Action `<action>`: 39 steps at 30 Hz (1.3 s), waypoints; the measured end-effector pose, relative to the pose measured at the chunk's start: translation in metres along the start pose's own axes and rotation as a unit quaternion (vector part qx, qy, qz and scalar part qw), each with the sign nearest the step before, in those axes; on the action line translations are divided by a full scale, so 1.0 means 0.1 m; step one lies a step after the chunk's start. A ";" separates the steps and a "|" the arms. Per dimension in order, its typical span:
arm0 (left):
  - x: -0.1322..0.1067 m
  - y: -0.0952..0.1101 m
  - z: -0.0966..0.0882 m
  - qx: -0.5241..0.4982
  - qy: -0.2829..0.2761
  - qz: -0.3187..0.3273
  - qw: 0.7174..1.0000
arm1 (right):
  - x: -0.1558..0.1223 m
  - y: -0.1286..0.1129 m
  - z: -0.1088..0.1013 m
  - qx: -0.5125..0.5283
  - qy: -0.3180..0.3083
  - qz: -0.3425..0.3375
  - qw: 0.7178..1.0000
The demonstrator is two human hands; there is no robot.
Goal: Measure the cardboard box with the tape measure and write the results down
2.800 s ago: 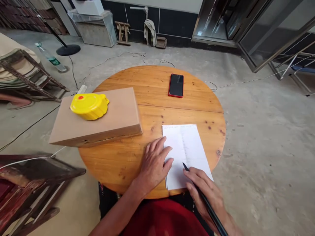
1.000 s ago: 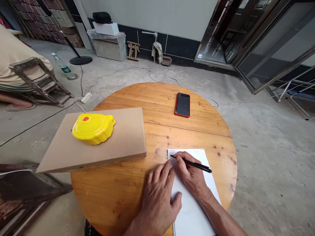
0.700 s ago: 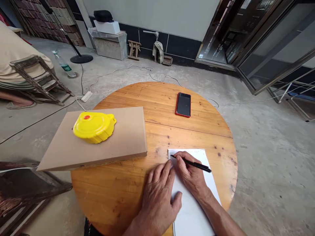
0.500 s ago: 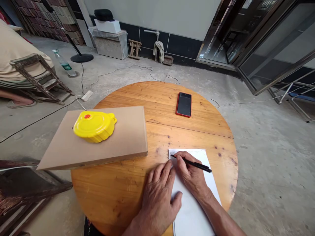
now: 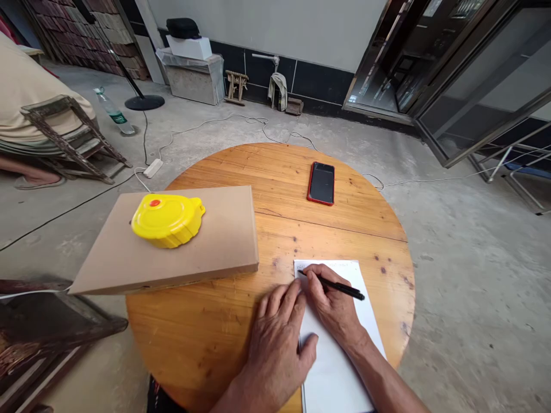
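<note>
Head view: the right hand (image 5: 334,308) grips a pen (image 5: 333,285), fingers closed, its tip at the far left corner of the paper (image 5: 340,370) on the table (image 5: 267,172). The left hand (image 5: 278,338) lies flat, fingers open, pinning the sheet's edge steady.

Since the earliest picture, the right hand (image 5: 331,304) has moved from the near end of the sheet of paper (image 5: 336,373) up to its far left corner. The black pen (image 5: 333,285) then pointed away from the person with its tip at mid-sheet. It now lies crosswise over the sheet, tip at that far left corner. The left hand (image 5: 275,338) has shifted along the sheet's left edge, so its fingertips now lie just beside the right hand.
</note>
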State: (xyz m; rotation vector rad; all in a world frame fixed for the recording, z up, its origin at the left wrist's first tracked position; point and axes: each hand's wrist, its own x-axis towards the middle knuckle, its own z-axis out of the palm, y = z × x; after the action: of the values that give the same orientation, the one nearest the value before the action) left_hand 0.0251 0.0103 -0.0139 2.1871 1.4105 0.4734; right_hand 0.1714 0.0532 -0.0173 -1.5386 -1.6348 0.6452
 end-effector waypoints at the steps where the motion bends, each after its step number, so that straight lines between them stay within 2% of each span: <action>1: 0.00 0.00 -0.01 -0.003 -0.001 0.000 1.000 | 0.00 0.00 0.00 -0.001 0.000 -0.001 1.000; 15: 0.00 0.01 -0.05 -0.020 -0.011 -0.003 1.000 | 0.01 -0.03 -0.02 -0.004 -0.007 -0.015 1.000; 23: -0.01 0.01 -0.01 -0.001 -0.003 -0.007 1.000 | -0.01 -0.01 -0.01 0.038 0.025 0.019 0.999; 39: -0.01 0.02 -0.03 -0.001 -0.001 -0.010 1.000 | -0.01 -0.01 0.00 -0.005 0.017 0.008 1.000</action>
State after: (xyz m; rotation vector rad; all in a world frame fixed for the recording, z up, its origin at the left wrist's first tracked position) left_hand 0.0248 0.0098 -0.0109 2.1691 1.4298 0.4642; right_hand 0.1702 0.0522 -0.0165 -1.5629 -1.6041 0.6184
